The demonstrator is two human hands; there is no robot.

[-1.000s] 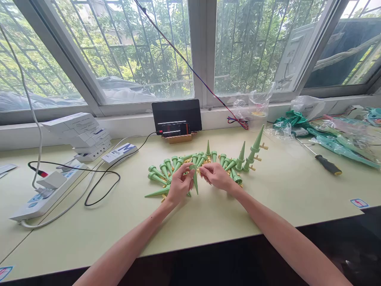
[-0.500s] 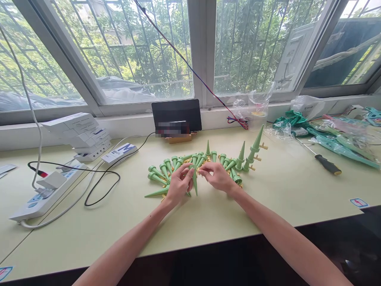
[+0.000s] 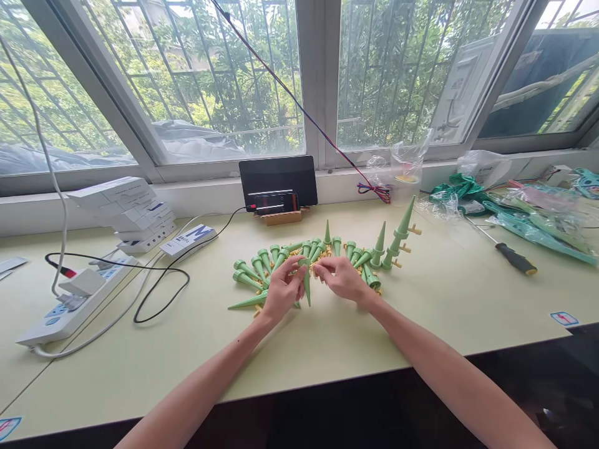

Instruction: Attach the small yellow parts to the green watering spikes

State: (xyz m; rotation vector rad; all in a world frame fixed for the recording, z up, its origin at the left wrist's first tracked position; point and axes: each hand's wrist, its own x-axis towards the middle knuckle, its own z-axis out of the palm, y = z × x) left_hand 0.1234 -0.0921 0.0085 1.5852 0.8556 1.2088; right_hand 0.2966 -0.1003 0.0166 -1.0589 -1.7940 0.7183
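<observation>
My left hand (image 3: pixel 284 288) is closed around the wide end of a green plant watering spike (image 3: pixel 307 290), whose point faces down. The fingertips of my right hand (image 3: pixel 343 277) pinch the small yellow valve (image 3: pixel 313 269) at the side of that spike; the fingers partly hide it. Around and behind both hands lie several more green spikes (image 3: pixel 257 267) with yellow valves. To the right of my right hand, a stack of spikes (image 3: pixel 400 235) stands nested one in another, its tip up, beside a shorter upright spike (image 3: pixel 380 243).
A phone (image 3: pixel 276 203) leans against a dark tablet (image 3: pixel 299 174) by the window. At left are white boxes (image 3: pixel 128 206) and a power strip (image 3: pixel 84 305) with cables. On the right lie a screwdriver (image 3: pixel 515 257) and green items in plastic bags (image 3: pixel 538 224).
Both hands stay almost in place. The held spike and my right fingertips shift only very slightly at the yellow valve.
</observation>
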